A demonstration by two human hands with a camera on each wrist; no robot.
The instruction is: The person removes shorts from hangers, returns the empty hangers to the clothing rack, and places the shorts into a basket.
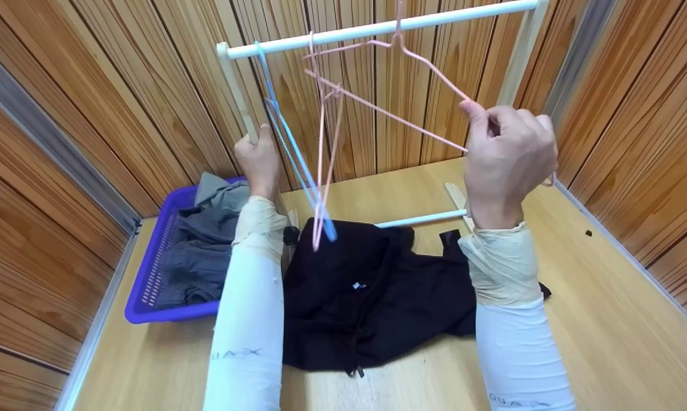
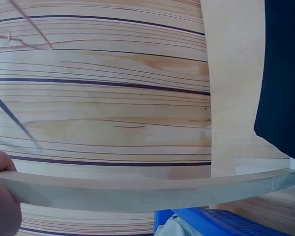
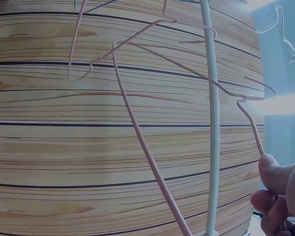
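In the head view my right hand point(image 1: 511, 154) pinches one shoulder of a pink clothes hanger point(image 1: 389, 119), whose hook is up at the rack's white top bar point(image 1: 354, 32). The right wrist view shows thumb and fingers point(image 3: 273, 169) curled on the hanger wire. My left hand point(image 1: 258, 160) grips the rack's wooden side post point(image 1: 237, 91). Between the hands, another pink hanger point(image 1: 320, 137) and a blue hanger point(image 1: 289, 131) hang from the bar. Below them a black garment point(image 1: 400, 291) with a small white label lies on the floor.
A purple basket point(image 1: 143, 297) with grey and dark clothes point(image 1: 200, 251) stands to the left. Wood-panelled walls point(image 1: 354, 114) enclose the space. The rack's lower white bar point(image 1: 423, 218) runs near the floor behind the garment. A small dark bit point(image 1: 589, 233) lies at right.
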